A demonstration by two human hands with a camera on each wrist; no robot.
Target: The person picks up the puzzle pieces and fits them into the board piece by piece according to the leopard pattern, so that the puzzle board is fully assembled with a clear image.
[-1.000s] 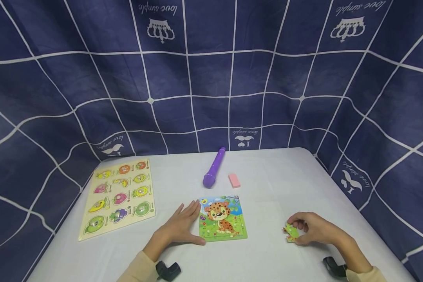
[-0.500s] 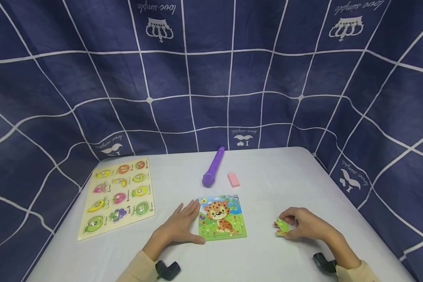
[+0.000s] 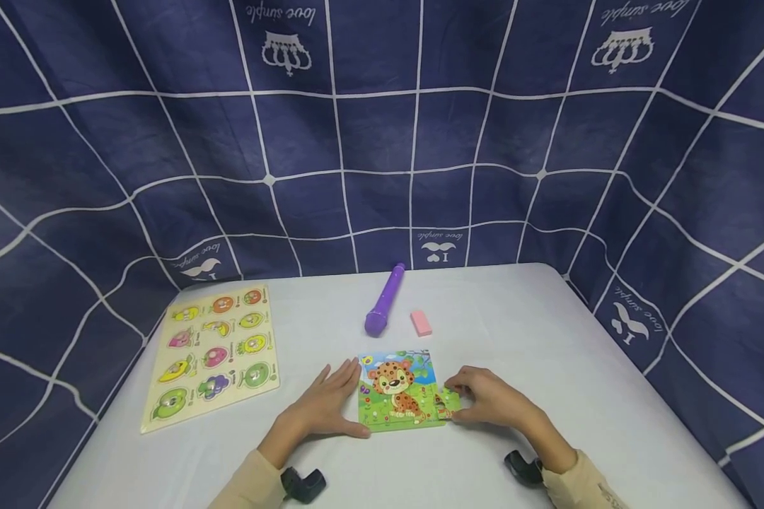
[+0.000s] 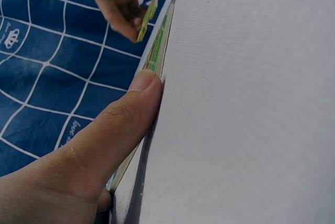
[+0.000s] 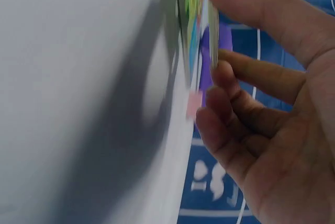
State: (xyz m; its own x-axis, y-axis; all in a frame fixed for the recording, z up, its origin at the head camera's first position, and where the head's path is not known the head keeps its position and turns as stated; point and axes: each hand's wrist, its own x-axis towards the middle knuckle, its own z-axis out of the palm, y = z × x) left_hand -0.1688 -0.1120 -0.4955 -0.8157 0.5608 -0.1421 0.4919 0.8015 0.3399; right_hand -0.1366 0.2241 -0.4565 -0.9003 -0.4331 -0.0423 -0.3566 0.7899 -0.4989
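Observation:
A square leopard jigsaw puzzle (image 3: 391,385) lies on the table in the head view. My left hand (image 3: 323,406) rests at its left side, fingers extended along the edge and thumb at the near left corner. In the left wrist view the left thumb (image 4: 118,119) touches the puzzle's edge. My right hand (image 3: 499,401) pinches a green puzzle piece (image 3: 447,403) between thumb and fingers, at the right edge of the puzzle. From the right wrist view, the piece appears edge-on, raised off the table; the ring and little fingers are curled beside it.
Behind the puzzle are a purple toy microphone (image 3: 385,300) and a pink eraser-like block (image 3: 421,323). A fruit peg board (image 3: 194,353) lies at the left of the white table (image 3: 535,318). A navy checked curtain (image 3: 382,134) hangs behind.
My right hand has carried the puzzle piece leftward, from the right of the table to the puzzle's right edge. The left hand and the puzzle have stayed in place.

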